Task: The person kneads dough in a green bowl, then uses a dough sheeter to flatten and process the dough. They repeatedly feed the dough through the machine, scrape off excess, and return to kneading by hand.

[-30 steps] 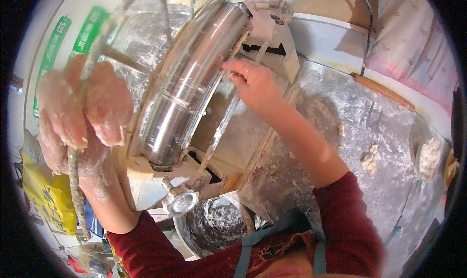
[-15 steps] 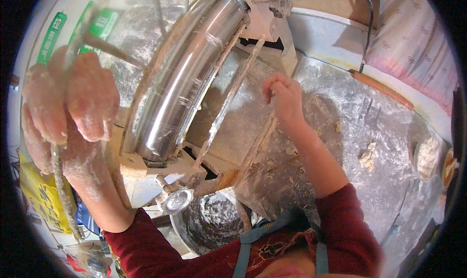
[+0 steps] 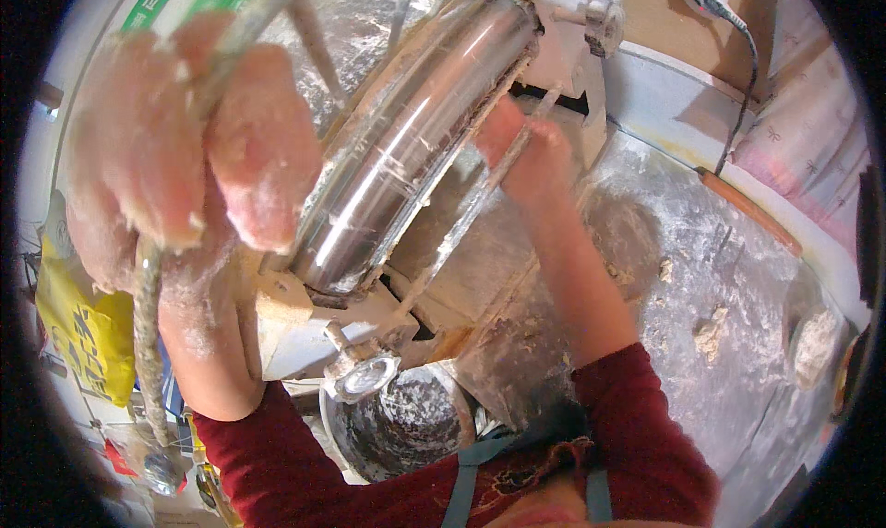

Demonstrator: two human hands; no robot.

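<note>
My left hand (image 3: pixel 185 140), dusted with flour, is closed round a flour-crusted curved bar (image 3: pixel 148 334) that looks like the rim of a large wheel. Beside it a dough roller machine holds a shiny steel roller (image 3: pixel 420 150), slanting from lower left to upper right. My right hand (image 3: pixel 535 154) reaches in under the roller's upper right end, by a thin floury rod (image 3: pixel 471 210) that crosses in front of the roller. Its fingers are blurred and partly hidden, so I cannot see whether they hold anything. A round metal knob (image 3: pixel 365 378) sits at the machine's near corner.
A floury worktop (image 3: pixel 683 251) spreads to the right, with dough scraps (image 3: pixel 711 334) and a pale dough lump (image 3: pixel 816 348). A dark, flour-streaked bowl (image 3: pixel 397 426) stands below the machine. A rolling pin (image 3: pixel 752 212) lies at the back; a yellow bag (image 3: pixel 88 334) is at left.
My right hand has moved left and up from the machine's side to under the roller. My left hand, still round the bar, appears higher, further right and larger. The whole view has shifted slightly.
</note>
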